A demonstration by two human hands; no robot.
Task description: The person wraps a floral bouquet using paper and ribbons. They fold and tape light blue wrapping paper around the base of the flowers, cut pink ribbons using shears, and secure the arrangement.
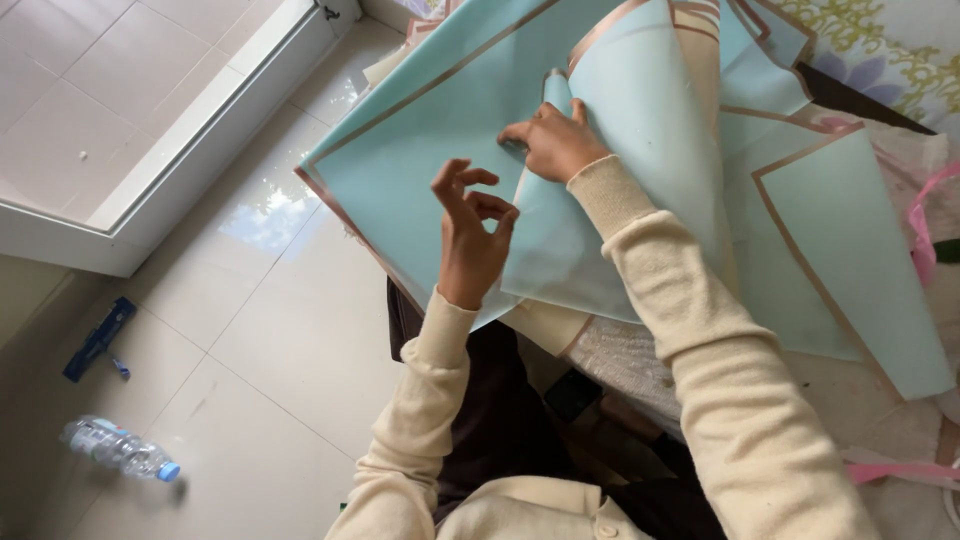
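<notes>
Where the head view looks down: pale blue wrapping sheets (430,130) with bronze borders, fanned far-right, the folded cone's tip pointing far. Right hand (552,140) presses its fold, fingers curled. Left hand (470,235) hovers nearer, fingers loosely bent, empty. Plastic bottle (120,448) lies near-left on floor.

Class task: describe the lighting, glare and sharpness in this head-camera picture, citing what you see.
Head view: daylight from the upper left; a bright glare patch on the glossy floor tile beside the pale blue wrapping sheets. Left hand and right hand are fairly sharp; the plastic bottle in the lower left corner is dimmer and softer. The cream sleeves look stretched towards the bottom edge.
</notes>
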